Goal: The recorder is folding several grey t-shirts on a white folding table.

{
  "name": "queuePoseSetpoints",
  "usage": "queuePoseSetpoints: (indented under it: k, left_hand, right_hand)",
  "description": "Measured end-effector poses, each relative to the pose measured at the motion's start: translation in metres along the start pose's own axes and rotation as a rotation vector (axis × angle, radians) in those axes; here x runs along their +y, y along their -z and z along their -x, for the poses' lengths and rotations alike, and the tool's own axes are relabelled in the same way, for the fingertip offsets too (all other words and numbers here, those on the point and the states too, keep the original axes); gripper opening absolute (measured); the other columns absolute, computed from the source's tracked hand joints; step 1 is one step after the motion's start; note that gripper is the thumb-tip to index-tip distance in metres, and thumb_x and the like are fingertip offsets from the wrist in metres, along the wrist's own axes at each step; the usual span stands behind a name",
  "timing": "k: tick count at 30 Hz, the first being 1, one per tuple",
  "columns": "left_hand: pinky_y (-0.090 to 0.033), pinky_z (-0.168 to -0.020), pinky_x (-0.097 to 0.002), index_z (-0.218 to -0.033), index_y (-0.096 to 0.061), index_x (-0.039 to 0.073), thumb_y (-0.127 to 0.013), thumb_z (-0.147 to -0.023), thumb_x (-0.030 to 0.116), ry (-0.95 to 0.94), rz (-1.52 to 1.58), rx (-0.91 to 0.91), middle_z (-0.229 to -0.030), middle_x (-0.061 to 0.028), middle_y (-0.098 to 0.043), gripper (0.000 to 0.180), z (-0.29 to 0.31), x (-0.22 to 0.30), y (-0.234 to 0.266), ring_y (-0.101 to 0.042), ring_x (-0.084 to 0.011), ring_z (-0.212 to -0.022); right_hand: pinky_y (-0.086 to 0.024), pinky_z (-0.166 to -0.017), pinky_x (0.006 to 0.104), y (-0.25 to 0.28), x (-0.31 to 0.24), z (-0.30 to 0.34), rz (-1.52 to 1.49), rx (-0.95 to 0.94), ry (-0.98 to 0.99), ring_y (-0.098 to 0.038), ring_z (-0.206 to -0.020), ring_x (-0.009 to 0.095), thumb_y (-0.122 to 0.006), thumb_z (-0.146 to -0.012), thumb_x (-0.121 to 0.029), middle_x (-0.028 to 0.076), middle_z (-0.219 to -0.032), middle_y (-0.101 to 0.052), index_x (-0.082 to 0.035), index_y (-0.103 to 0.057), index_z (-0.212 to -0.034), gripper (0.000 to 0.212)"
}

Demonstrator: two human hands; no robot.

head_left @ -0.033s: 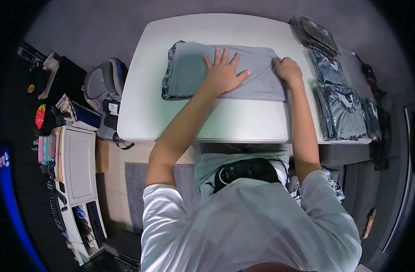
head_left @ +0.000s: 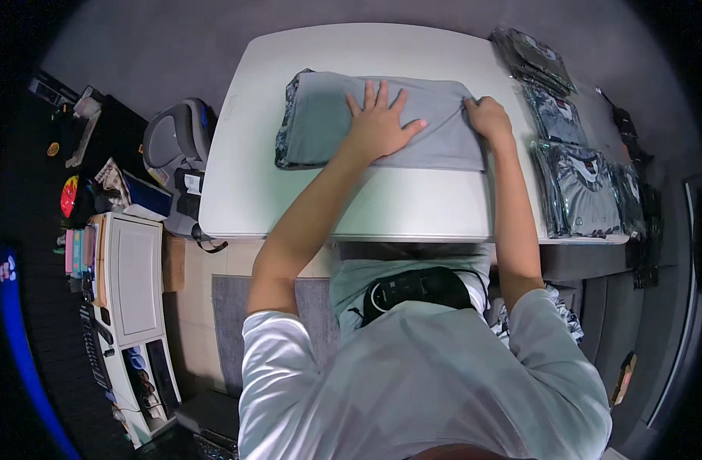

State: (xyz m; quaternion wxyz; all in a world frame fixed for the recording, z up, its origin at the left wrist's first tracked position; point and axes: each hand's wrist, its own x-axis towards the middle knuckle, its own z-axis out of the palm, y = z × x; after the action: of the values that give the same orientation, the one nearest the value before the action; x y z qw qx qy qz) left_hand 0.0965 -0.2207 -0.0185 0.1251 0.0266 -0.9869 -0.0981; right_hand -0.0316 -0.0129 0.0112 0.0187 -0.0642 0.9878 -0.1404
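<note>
A folded grey garment (head_left: pixel 428 138) lies across the white table (head_left: pixel 282 207), with a dark patterned strip showing along its left end. My left hand (head_left: pixel 377 129) presses flat on the middle of the cloth, its fingers spread. At the garment's upper right edge, my right hand (head_left: pixel 489 121) is closed with the fabric pinched between thumb and fingers. Faint creases run from that pinch toward the middle. The undersides of the folds are hidden.
Clear-bagged folded garments (head_left: pixel 585 188) are stacked along the table's right side, with another bagged stack (head_left: pixel 533 60) at its far right corner. To the left stand a grey chair (head_left: pixel 175 138) and a white cabinet (head_left: pixel 132 276). A grey sofa (head_left: pixel 615 307) is at the right.
</note>
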Motion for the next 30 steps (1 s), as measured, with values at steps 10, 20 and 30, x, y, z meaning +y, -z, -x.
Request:
queuePoseSetpoints:
  k: [10, 20, 30]
  left_hand:
    - [-0.006, -0.111, -0.0713, -0.151, -0.035, 0.015, -0.038, -0.088, 0.075, 0.071, 0.004, 0.031, -0.159, -0.0215, -0.02, 0.088, -0.003, -0.015, 0.002, -0.013, -0.0431, -0.147]
    - [0.001, -0.112, -0.0693, -0.154, -0.029, 0.016, -0.035, -0.087, 0.077, 0.091, -0.014, -0.052, -0.162, -0.019, -0.011, 0.09, 0.002, -0.013, 0.007, -0.006, -0.0405, -0.149]
    - [0.003, -0.112, -0.0685, -0.155, -0.024, 0.017, -0.041, -0.089, 0.071, 0.123, 0.04, -0.132, -0.162, -0.0179, -0.008, 0.087, -0.001, -0.017, 0.007, 0.0, -0.0391, -0.15]
  right_hand:
    - [-0.05, -0.089, 0.0452, -0.02, 0.028, -0.013, -0.294, 0.109, 0.065, -0.066, -0.101, 0.042, -0.058, -0.092, -0.049, 0.029, -0.1, -0.068, 0.005, -0.067, -0.103, 0.056]
    - [-0.05, -0.053, 0.0252, 0.007, 0.039, -0.003, -0.962, -0.421, 0.036, -0.064, -0.063, 0.011, -0.066, -0.092, -0.031, 0.004, -0.077, -0.064, 0.001, -0.062, -0.104, 0.034]
    - [-0.055, -0.068, 0.0305, 0.059, -0.069, 0.027, -1.231, -0.323, 0.278, -0.065, -0.081, 0.016, -0.066, -0.087, -0.009, 0.009, -0.097, -0.061, 0.003, -0.032, -0.143, 0.066]
